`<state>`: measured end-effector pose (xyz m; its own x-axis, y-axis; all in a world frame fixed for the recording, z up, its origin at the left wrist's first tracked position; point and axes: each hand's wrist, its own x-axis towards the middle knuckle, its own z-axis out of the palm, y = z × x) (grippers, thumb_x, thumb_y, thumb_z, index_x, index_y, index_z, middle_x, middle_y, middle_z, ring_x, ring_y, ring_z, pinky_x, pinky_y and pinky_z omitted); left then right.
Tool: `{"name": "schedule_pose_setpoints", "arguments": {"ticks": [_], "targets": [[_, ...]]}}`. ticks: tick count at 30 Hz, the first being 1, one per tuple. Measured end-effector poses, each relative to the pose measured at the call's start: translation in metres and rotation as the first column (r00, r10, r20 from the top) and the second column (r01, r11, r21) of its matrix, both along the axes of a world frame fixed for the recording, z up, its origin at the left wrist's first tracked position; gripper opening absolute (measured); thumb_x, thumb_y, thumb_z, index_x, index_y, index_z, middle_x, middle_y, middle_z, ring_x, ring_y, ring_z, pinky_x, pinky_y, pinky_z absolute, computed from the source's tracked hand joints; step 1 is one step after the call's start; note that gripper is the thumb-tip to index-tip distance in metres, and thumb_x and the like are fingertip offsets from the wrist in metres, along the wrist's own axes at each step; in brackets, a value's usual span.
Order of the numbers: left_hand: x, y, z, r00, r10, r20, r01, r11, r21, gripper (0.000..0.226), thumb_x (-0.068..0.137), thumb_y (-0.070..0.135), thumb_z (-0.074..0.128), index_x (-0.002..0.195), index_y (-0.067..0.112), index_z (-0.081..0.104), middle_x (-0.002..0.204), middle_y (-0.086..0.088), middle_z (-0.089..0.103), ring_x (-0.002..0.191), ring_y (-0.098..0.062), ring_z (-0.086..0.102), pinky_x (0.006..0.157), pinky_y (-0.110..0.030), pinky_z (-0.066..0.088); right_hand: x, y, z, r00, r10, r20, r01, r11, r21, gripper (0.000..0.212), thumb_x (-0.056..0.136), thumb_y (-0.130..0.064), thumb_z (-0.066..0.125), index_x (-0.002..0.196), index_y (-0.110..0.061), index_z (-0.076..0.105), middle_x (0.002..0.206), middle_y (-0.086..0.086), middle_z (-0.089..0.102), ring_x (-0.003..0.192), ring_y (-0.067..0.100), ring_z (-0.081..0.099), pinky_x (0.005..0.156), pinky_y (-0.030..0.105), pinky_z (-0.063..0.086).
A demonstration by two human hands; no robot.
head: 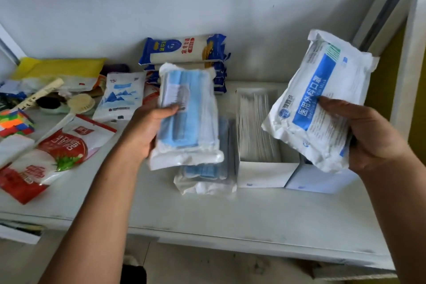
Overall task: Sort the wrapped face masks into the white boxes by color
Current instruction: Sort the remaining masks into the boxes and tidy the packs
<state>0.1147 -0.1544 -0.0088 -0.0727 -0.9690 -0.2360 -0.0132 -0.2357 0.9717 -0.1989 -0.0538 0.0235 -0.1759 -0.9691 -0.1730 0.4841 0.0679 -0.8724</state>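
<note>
- Fingers (169, 109) of the left hand (147, 134) are curled round a clear-wrapped pack of blue face masks (186, 120), with the thumb pressed on its front.
- It is held above a second clear blue-mask pack (205, 177) lying on the white table (207, 219).
- A white wrapped mask pack with a blue label (322, 99) is gripped by the right hand (371, 138), thumb on top, over the open white cardboard box (262, 172) and the second white box (320, 183).
- The mask colour inside the white pack cannot be told, so the label should be checked first.
- Packs are best lowered flat, long side aligned with the box.

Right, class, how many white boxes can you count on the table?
2. One open box stands at centre, holding white packets; the second box sits against its right side, mostly hidden behind the printed mask pack in the right hand.
</note>
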Motion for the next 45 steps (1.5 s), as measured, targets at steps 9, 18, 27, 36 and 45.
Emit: {"name": "schedule_pose_setpoints", "arguments": {"ticks": [9,18,27,36,45], "targets": [[-0.013,-0.021,-0.054,0.975,-0.105,0.195,0.077,0.986,0.147,0.025,0.082,0.017,0.075,0.105,0.008,0.072,0.102,-0.013,0.077,0.096,-0.034,0.073,0.096,-0.055,0.053,-0.001,0.0,-0.002,0.994,0.106,-0.001,-0.105,0.99,0.089,0.053,0.078,-0.014,0.061,0.13,-0.011,0.064,0.118,0.014,0.072,0.094,0.03,0.075,0.072,0.043,0.061],[-0.053,0.018,-0.035,0.79,0.389,0.473,0.004,0.768,-0.64,0.035,0.094,0.048,0.056,0.099,0.016,0.068,0.094,0.0,0.069,0.091,-0.011,0.063,0.083,-0.028,0.052,0.015,0.001,-0.008,0.975,0.217,-0.043,-0.213,0.974,0.076,0.041,0.089,-0.003,0.05,0.128,-0.005,0.063,0.119,0.021,0.07,0.103,0.039,0.071,0.082,0.052,0.06],[-0.027,0.035,0.03,0.851,-0.479,-0.213,0.509,0.852,0.118,0.084,0.083,0.078,0.027,0.078,0.002,0.062,0.062,-0.015,0.06,0.043,-0.02,0.051,0.039,-0.017,0.033,0.05,0.022,0.009,0.659,-0.357,-0.662,-0.128,0.814,-0.566,0.022,0.077,0.003,0.075,0.088,-0.016,0.078,0.095,0.009,0.077,0.09,0.032,0.073,0.078,0.037,0.06],[-0.003,0.026,0.014,0.743,-0.559,-0.368,0.633,0.766,0.115,0.05,0.063,0.02,0.09,0.107,0.003,0.073,0.1,-0.015,0.072,0.088,-0.028,0.072,0.083,-0.04,0.058,0.059,-0.002,-0.03,0.18,-0.537,-0.824,-0.333,0.755,-0.564,0.048,0.073,0.005,0.078,0.117,-0.013,0.072,0.126,0.005,0.063,0.139,0.032,0.043,0.117,0.039,0.034],[0.005,-0.013,-0.03,0.999,-0.011,0.052,0.007,0.997,0.078,0.025,0.083,0.007,0.066,0.107,0.004,0.07,0.095,-0.014,0.077,0.092,-0.034,0.073,0.075,-0.043,0.059,-0.036,-0.009,-0.01,0.289,-0.008,-0.957,0.407,0.906,0.115,0.046,0.093,-0.035,0.063,0.134,-0.016,0.055,0.132,0.013,0.061,0.117,0.033,0.058,0.087,0.043,0.047]]}}
